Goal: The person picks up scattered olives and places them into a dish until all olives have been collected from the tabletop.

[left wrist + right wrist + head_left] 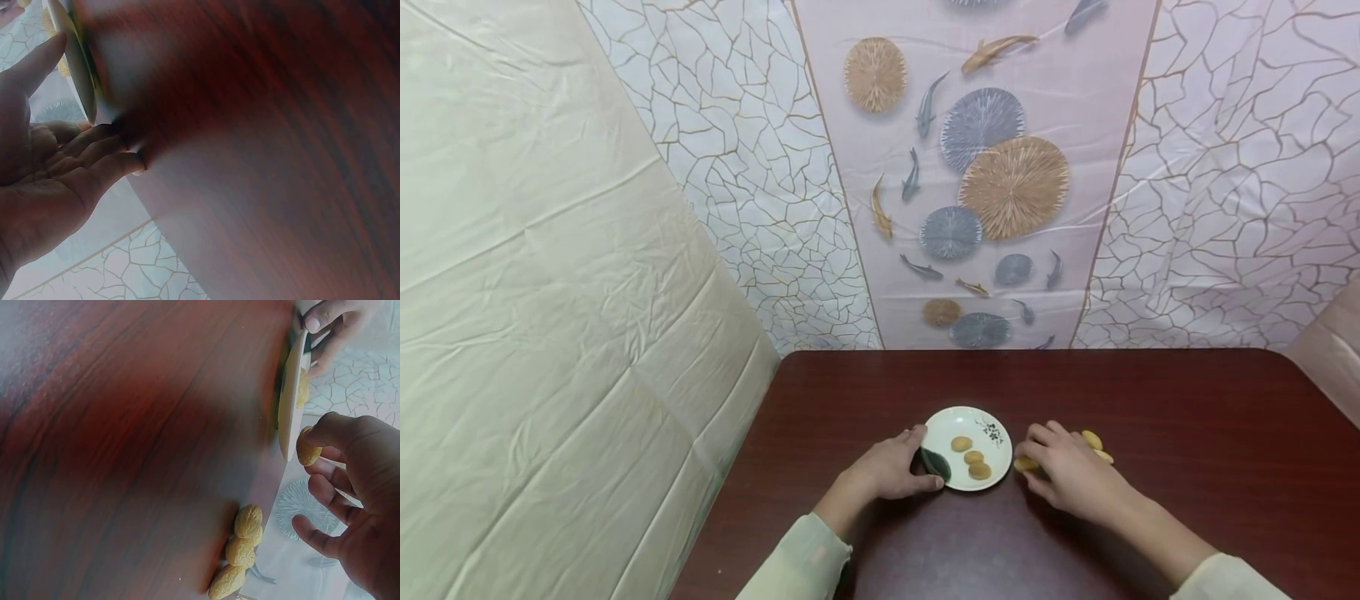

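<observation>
A round white plate [958, 427] with a dark green patch and a floral print lies on the table, bearing three small wrinkled yellow potato-like pieces [962, 444]. My left hand [891, 467] holds the plate's left rim, its thumb at the near edge and its fingers farther along. Just right of the plate, my right hand [1071, 471] pinches another yellow potato-like piece [309, 447] between thumb and fingertips. More such pieces [240, 552] lie in a row on the table beside that hand; in the head view the hand partly hides them.
The dark red-brown wooden table [940, 550] has rounded far corners. Behind it hangs a patterned cloth [985, 275] with fish and round motifs. A pale quilted cloth [587, 333] stands along the left side.
</observation>
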{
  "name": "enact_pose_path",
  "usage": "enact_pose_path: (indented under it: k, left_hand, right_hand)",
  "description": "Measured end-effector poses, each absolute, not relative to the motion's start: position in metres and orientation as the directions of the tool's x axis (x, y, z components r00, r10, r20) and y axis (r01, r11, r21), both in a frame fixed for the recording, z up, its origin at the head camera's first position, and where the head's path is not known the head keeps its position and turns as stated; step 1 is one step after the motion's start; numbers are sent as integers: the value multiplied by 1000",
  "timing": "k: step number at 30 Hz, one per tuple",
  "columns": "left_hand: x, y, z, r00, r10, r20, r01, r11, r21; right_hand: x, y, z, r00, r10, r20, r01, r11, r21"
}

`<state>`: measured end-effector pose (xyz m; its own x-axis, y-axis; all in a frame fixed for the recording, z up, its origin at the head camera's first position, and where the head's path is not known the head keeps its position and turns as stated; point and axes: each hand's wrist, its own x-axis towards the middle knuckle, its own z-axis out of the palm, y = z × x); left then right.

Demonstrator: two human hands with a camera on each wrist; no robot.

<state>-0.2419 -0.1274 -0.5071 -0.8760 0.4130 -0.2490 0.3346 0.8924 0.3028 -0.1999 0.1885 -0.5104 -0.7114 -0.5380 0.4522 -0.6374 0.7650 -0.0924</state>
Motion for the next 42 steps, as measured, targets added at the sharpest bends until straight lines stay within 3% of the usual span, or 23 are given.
enact_pose_path:
  k: [42]
  left_hand:
    - [-242, -128, -508, -878, 407, -253, 321, 891, 322]
  right_hand:
    - [-202, 173, -509, -707, -559, 433, -660, 742, -118]
